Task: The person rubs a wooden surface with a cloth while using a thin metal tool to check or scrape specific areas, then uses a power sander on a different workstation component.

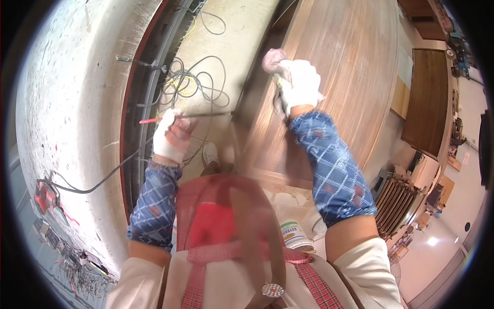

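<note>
My left hand [174, 138], in a white glove, is closed around a thin stick-like tool [208, 115]. Its red end [149, 121] sticks out to the left and a dark slim shaft points right; its exact kind does not show. My right hand [301, 85], also white-gloved, is closed on a crumpled pinkish rag [274, 60]. That rag bulges out past the fingers, and the hand rests at the left long edge of a large brown wooden panel [342, 67]. Motion blurs the panel's near left corner.
Tangled black and yellow cables [193, 85] lie on the floor to the left of the panel. Beyond them runs a paint-spotted pale surface [72, 129] with a red power tool [47, 196]. A white tub [294, 234] stands near my body; stacked wooden strips [399, 198] lie right.
</note>
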`<state>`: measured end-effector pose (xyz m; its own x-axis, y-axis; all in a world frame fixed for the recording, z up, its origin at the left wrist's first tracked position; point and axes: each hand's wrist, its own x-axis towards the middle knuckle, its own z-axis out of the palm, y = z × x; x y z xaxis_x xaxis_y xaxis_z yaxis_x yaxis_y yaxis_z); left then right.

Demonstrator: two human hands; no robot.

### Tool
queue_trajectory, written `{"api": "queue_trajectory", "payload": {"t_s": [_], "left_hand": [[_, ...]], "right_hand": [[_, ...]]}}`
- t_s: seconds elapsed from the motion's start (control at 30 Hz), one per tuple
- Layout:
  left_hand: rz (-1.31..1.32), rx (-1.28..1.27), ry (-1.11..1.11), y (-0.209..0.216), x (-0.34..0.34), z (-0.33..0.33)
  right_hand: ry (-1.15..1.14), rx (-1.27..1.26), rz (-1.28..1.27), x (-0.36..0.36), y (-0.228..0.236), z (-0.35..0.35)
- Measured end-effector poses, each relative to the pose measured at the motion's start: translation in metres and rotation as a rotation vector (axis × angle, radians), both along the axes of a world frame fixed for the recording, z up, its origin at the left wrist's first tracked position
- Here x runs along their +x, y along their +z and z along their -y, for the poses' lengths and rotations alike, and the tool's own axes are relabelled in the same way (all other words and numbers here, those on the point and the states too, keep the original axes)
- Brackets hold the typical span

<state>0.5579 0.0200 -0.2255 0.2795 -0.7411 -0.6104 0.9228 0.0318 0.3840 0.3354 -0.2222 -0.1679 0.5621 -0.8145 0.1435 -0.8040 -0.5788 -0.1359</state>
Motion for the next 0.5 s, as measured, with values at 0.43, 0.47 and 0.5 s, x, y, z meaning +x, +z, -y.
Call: {"api": "queue_trajectory", "payload": {"t_s": [0.43, 0.47, 0.5], "left_hand": [[0.098, -0.101, -0.25, -0.055, -0.003, 0.083], [0.214, -0.215, -0.24, -0.054, -0.005, 0.082], [0.174, -0.135, -0.271, -0.052, -0.003, 0.08]], "right_hand": [[0.463, 0.41, 0.092, -0.046, -0.003, -0.184], [0.485, 0.326, 0.295, -0.047, -0.007, -0.182], [0.493, 0.423, 0.144, -0.051, -0.01, -0.184]]}}
